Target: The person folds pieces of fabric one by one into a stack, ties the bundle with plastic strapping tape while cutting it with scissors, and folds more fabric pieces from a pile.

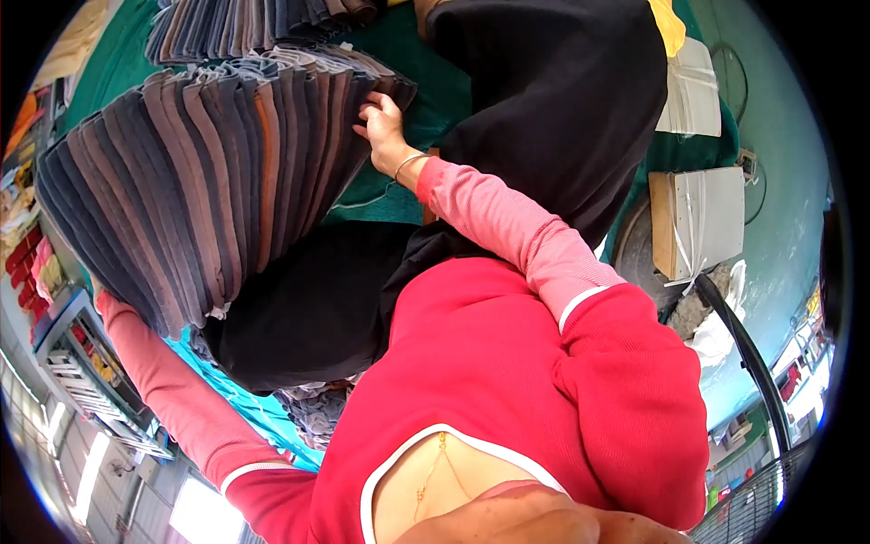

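Observation:
A long row of folded fabric pieces (204,177), mostly grey, blue and brown with one orange strip, stands on edge across the upper left. My right hand (385,131) is at the row's right end, its fingers bent against the last dark pieces and partly hidden by them. On the other side, my left sleeve (168,367) reaches up along the row's left end. The fabric hides my left hand. My legs in black trousers (308,299) are spread around the near side of the row.
A second row of folded fabric (245,27) lies beyond the first, on green sheeting (435,86). Tied board-like bundles (711,222) stand at the right beside a black curved pole (748,349) and a wire fan guard (752,499). A metal rack (91,363) is at the left.

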Available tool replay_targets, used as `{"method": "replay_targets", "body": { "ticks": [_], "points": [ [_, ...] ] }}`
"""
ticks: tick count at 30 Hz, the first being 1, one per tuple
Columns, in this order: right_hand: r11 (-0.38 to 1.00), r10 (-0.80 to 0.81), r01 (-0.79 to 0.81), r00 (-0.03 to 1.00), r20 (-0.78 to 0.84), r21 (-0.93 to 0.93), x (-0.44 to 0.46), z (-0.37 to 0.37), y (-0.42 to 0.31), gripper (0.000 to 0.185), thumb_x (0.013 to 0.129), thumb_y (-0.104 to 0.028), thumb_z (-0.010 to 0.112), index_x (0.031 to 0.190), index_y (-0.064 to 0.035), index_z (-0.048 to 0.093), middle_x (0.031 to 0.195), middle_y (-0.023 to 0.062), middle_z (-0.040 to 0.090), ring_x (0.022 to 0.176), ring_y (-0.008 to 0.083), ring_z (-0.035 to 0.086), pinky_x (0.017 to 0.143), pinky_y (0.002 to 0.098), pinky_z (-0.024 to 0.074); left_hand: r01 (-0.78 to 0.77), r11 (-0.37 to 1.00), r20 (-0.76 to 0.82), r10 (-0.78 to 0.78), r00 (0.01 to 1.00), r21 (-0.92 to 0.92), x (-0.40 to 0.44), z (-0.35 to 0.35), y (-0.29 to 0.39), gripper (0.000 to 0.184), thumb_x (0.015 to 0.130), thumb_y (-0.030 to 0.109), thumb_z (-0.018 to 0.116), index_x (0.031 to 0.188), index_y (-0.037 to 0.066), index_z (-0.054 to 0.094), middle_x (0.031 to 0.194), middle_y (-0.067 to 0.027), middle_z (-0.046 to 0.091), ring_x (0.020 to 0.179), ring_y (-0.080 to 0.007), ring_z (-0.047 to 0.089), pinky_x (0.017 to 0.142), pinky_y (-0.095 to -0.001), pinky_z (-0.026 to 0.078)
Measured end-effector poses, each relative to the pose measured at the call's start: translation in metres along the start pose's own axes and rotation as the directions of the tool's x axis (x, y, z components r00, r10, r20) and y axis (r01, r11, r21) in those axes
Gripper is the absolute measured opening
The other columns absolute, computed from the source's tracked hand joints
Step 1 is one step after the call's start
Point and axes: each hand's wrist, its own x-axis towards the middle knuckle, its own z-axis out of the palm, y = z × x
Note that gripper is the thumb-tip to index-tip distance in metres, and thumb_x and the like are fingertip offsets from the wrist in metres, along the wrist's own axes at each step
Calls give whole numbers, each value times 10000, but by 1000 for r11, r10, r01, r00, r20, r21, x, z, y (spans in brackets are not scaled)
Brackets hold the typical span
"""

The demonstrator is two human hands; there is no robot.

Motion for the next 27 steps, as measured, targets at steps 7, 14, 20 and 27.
{"method": "replay_targets", "body": {
  "ticks": [7, 14, 20, 27],
  "points": [
    [955, -187, 161, 979, -86, -249, 11, -3, 13, 352, 783, -23, 468, 1115, -40, 585, 1113, 105, 573, 988, 245, 532, 911, 360, 413, -29, 999, 27, 29, 999, 15, 12, 11, 13, 568, 911, 514, 438, 1114, 20, 634, 998, -134, 632, 949, -236, 602, 800, -363, 457],
    [860, 323, -223, 934, -151, 459, 13, -8, 0, 466, 808, -4, 386, 1257, -97, 469, 1200, 128, 571, 1122, 268, 521, 933, 450, 420, -43, 998, 40, 42, 998, 36, 15, 17, 23, 563, 914, 507, 437, 1112, 19, 634, 991, -132, 633, 946, -232, 603, 793, -361, 461],
    [891, 265, -244, 964, -2, 383, 20, -15, 4, 445, 824, -41, 390, 1259, -105, 463, 1189, 109, 564, 1129, 256, 505, 930, 440, 413, -53, 997, 52, 50, 997, 56, 15, 21, 32, 558, 917, 502, 436, 1109, 18, 635, 986, -130, 634, 942, -228, 603, 788, -360, 463],
    [953, 238, -221, 969, -62, 205, 21, -16, 0, 397, 791, -43, 435, 1137, -156, 590, 1067, 51, 598, 997, 208, 518, 881, 391, 382, -65, 995, 63, 61, 996, 75, 17, 27, 41, 552, 921, 496, 435, 1107, 16, 635, 980, -127, 635, 938, -224, 604, 781, -358, 466]
  ]
}}
